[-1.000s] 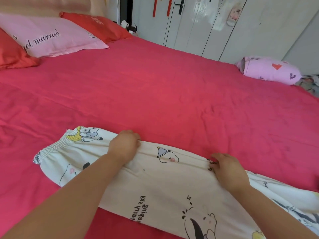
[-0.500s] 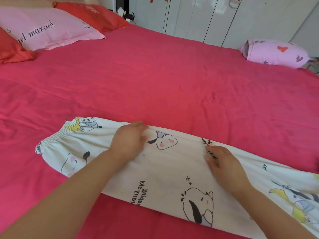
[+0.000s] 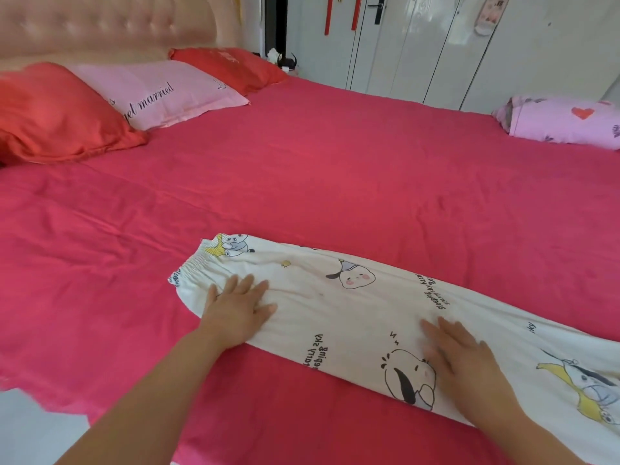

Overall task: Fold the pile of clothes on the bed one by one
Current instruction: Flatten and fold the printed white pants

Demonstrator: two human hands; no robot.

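Quick update from my end of the feed. Half a second ago the left hand (image 3: 236, 310) was bunched up on the far edge of the cream cartoon-print pants (image 3: 369, 313), about mid-length. Now it's down by the pants' gathered elastic end (image 3: 191, 266), lying flat with fingers spread, pressing the cloth and holding nothing. The right hand (image 3: 463, 360) has come off the far edge too. It's flat, palm down, fingers straight, on the pants next to the shouting-face print, nothing pinched. The head cam has also tipped up, so I see more of the room.

The pants lie as a long, narrow strip along the near edge of the bed (image 3: 335, 179), on a lightly creased hot-pink sheet. The fabric looks thin and soft, smooth under the palms, puckered only at the elastic.

Beyond the pants to the left are a plump red pillow (image 3: 57, 112) and a pale pink pillow (image 3: 161, 92) with script lettering, under a tufted, shiny headboard (image 3: 100, 25). Beyond the pants to the right sits a rounded lilac bundle (image 3: 563, 119) with heart prints. Behind it are glossy white wardrobe doors (image 3: 436, 45).
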